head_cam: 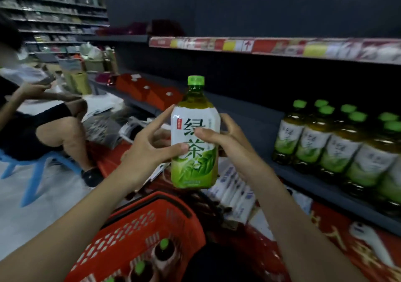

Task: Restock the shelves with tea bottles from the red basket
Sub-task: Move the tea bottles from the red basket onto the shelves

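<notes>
Holding one bottle (195,134) upright between them, both hands sit above the near red basket (138,234). The left hand (147,151) grasps the bottle's left side with its thumb on the label and its forefinger stretched up toward the shoulder; the other fingers look loose. The right hand (225,138) grasps the right side, thumb across the label's middle.

Risks, as I judge them: the left grip seems light, so if the right lets go first the bottle could tip or slip down onto the green-capped bottles still in the basket (152,258). To the left a seated person (43,125) on a blue stool (32,169) is close by, so a wide swing that way could bump a knee. To the right, the stocked row (338,145) stands tightly packed near the shelf (303,173) edge; pushing the new bottle in carelessly could knock a neighbour over or off the front. Clutter on the floor under the shelf leaves little room for feet.

Writing: the held bottle's white and green label reads 绿茶 in large green characters, with a small red seal beside them that is too small to read. The stocked labels look alike but are blurred. The red price strip (271,46) above shows an arrow; its text is unreadable.
</notes>
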`<control>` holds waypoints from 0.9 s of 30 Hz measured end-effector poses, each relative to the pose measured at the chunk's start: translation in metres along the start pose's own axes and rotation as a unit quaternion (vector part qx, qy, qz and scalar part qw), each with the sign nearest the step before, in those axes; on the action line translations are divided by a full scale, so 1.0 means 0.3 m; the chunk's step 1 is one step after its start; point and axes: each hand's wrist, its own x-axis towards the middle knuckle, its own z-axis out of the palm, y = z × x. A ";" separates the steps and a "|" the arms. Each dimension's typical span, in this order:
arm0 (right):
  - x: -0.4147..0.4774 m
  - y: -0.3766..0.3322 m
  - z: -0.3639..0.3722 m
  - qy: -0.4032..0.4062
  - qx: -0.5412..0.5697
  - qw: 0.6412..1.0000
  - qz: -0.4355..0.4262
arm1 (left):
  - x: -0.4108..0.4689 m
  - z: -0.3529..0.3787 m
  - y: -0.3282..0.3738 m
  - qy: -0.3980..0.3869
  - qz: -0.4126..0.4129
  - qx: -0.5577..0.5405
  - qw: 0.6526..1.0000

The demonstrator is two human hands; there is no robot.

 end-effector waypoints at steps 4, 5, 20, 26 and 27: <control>-0.061 -0.166 -0.194 0.062 -0.018 0.997 -0.035 | 0.120 0.168 0.129 -0.049 0.060 -0.025 0.997; -0.080 -0.206 -0.242 0.077 -0.028 0.996 -0.045 | 0.146 0.215 0.162 -0.060 0.074 -0.036 0.995; -0.298 -0.661 -0.779 0.238 -0.173 0.936 -0.194 | 0.450 0.810 0.592 -0.220 0.226 -0.111 0.942; -0.117 -0.686 -0.853 0.221 -0.198 0.929 -0.219 | 0.648 0.817 0.629 -0.220 0.247 -0.076 0.941; -0.072 -0.687 -0.858 0.224 -0.208 0.927 -0.218 | 0.680 0.814 0.622 -0.217 0.244 -0.072 0.942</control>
